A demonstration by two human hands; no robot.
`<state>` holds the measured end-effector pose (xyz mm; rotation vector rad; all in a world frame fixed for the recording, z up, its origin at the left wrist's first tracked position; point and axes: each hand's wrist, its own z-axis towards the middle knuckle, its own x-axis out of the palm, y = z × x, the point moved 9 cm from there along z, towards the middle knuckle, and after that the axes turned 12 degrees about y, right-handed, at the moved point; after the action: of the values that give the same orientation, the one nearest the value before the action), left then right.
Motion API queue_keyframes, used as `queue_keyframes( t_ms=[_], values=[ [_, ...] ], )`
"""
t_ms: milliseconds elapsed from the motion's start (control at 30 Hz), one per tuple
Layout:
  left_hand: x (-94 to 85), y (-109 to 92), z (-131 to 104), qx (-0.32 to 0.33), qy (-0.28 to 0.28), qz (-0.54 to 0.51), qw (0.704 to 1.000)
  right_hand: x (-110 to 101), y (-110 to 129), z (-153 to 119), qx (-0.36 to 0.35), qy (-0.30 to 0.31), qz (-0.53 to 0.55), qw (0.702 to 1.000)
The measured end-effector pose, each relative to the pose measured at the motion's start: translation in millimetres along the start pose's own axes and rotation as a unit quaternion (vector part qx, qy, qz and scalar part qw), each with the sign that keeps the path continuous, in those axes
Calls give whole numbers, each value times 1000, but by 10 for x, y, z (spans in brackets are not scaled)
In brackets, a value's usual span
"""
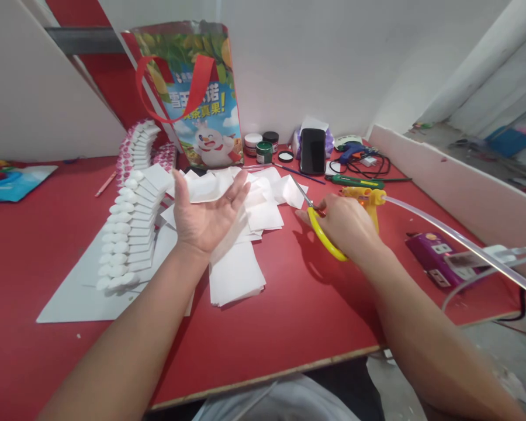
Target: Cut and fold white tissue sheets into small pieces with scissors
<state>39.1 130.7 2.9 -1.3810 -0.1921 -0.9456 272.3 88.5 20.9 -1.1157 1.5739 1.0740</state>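
Note:
My left hand (210, 216) is palm up with its fingers stretched out, above several white paper pieces (265, 213); nothing lies in the palm. A pair of scissors with yellow handles (326, 240) is in my right hand (348, 225), blades pointing away to the upper left. Just beyond that hand lies a yellow glue gun (363, 196) with a clear glue stick (447, 231) running out of its back. A neat stack of white paper (236, 275) rests below my left hand. Left of it stands a curved row of white folded pieces with rounded ends (120, 234).
A printed bag (210, 126) with red handles stands against the wall. Small paint jars (263, 152), a black phone (312, 151) and a green-handled tool (357, 182) are at the back. A purple power strip (433, 257) with cables sits right, on the red table (289, 327).

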Motion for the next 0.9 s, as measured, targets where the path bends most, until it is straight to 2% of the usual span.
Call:
queue_keyframes(
  t_ms=[100,167,233,300,367,467,533,700,767,900],
  values=[
    [59,98,11,-20,55,106,993,88,-15,-21,48,60,-62,995],
    [85,171,17,-23,84,230,969,129,-20,-30,62,82,-72,992],
    [119,241,10,-19,107,392,914,161,-27,-27,67,92,-74,991],
    [152,311,-13,-17,120,545,830,202,-32,-17,66,104,-73,990],
    [168,374,-40,-23,125,643,756,251,-14,-6,49,121,-77,988],
    [177,417,-67,-28,125,709,693,293,30,3,11,137,-91,986],
    [190,422,-73,-26,128,727,674,294,38,2,-6,144,-95,985],
    [174,408,-77,-43,115,750,650,241,61,-66,-30,163,-122,979],
    [183,406,-87,-42,117,758,640,136,127,-125,-40,143,-148,978],
    [264,449,-106,-17,153,776,611,-222,361,-253,-56,67,-160,983]
  ],
)
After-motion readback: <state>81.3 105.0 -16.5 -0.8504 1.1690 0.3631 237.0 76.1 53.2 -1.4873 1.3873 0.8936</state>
